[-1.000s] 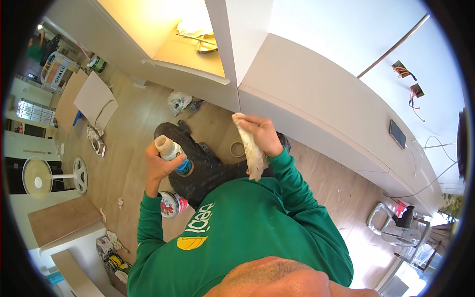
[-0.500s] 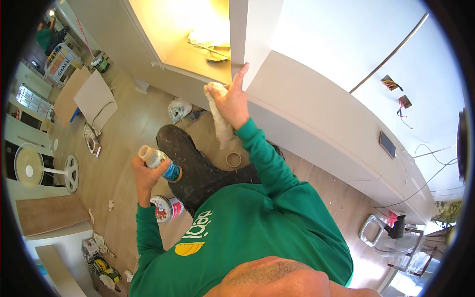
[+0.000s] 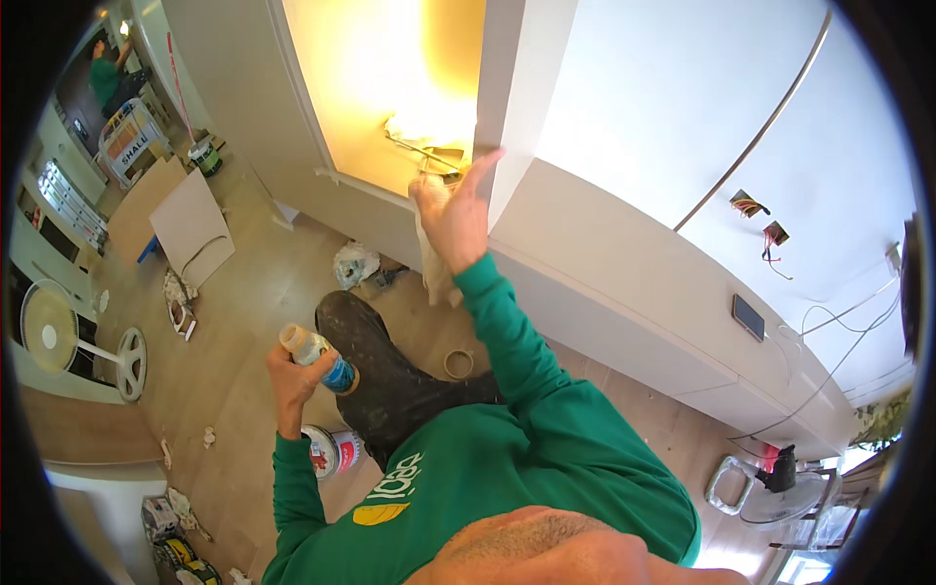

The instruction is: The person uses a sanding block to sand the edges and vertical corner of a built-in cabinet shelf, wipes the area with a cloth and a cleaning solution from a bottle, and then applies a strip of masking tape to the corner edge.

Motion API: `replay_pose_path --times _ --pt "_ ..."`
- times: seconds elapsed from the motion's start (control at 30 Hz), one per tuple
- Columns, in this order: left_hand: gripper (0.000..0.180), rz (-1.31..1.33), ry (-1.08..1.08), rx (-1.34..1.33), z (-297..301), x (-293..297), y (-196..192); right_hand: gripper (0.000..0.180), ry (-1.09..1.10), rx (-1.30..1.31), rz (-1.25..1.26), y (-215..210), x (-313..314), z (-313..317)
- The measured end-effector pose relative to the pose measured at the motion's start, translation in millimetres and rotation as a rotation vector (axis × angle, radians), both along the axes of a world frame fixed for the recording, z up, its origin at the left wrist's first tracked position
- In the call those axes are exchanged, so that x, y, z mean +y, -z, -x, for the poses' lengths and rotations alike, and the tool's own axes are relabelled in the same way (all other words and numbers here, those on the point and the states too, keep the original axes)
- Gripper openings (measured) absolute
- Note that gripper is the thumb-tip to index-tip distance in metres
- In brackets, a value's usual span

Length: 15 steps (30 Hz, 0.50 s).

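My left hand is wrapped round a clear plastic bottle with a blue label and a beige top, held tilted beside my knee. My right hand grips a crumpled whitish cloth that hangs below the palm. This hand is at the front lower edge of a lit yellow niche, by the pale upright panel. One finger stretches up against that panel, while the others close on the cloth. Inside the niche lie a white bundle and a thin stick.
A long pale shelf bearing a phone runs to the right. By my legs are a tin, a tape roll and a plastic bag. A fan and leaning boards stand left. Far left is another person.
My view has shifted, so the niche and shelf sit lower in the picture. My right hand is a little higher against the niche edge with the cloth. My left hand still holds the bottle.
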State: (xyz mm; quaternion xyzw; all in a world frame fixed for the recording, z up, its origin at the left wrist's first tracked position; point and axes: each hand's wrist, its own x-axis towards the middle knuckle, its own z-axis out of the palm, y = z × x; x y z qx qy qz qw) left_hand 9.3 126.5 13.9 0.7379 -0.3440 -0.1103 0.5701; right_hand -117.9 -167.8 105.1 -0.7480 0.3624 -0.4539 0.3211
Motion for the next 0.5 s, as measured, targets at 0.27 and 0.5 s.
replay_pose_path --times 0.27,0.5 --pt "0.033 0.089 -0.093 -0.029 -6.1 8.6 -3.5 0.044 -0.617 -0.116 -0.935 115.0 58.1 69.8" --pt "0.032 0.100 -0.014 -0.081 -6.8 -6.4 -10.9 0.038 -0.353 -0.579 -1.488 132.9 53.3 120.3"
